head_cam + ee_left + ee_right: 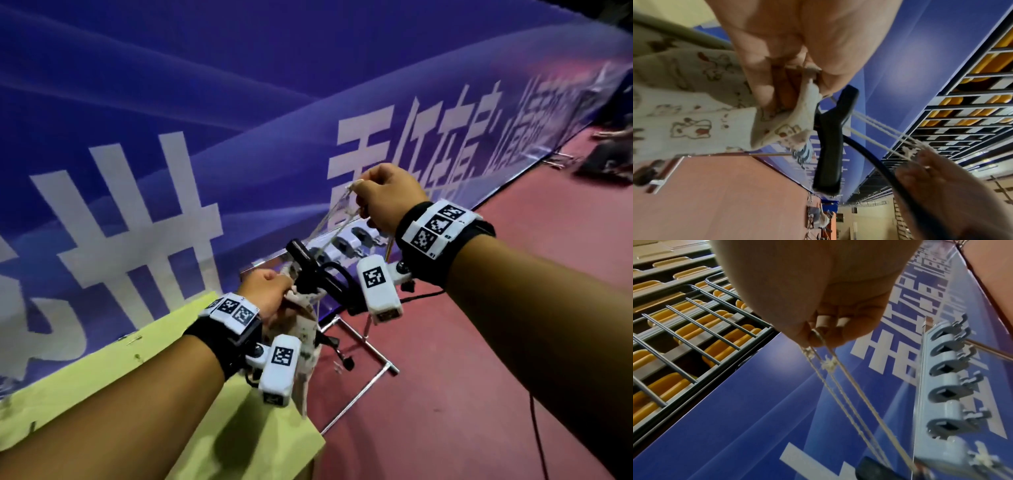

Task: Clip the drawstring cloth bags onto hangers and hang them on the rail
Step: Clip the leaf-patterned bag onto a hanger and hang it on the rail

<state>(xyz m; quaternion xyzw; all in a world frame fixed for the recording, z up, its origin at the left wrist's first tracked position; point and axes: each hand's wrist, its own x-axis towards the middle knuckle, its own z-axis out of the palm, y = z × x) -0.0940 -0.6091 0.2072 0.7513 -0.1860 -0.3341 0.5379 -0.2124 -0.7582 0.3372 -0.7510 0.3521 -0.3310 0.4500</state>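
A cream drawstring bag (306, 329) printed with small bears hangs from my left hand (286, 289), which pinches its gathered top edge. In the left wrist view my left hand (793, 78) holds the bag (694, 113) beside a black hanger clip (830, 138); whether the clip bites the cloth is unclear. The black hanger (310, 265) sits just right of that hand. My right hand (356, 192) is raised and pinches the bag's white drawstrings (334, 222), which are pulled taut. The right wrist view shows my right hand (822, 335) pinching the drawstrings (840, 382) near a knot (828, 365).
A clear panel carries a grey strip of hooks (349, 243) (947, 386) behind the hanger. A chrome rack frame (363, 346) stands on the red floor. A yellow-green cloth (85, 377) lies lower left, a blue banner (171, 102) fills the back, and a black cable (537, 428) crosses the floor.
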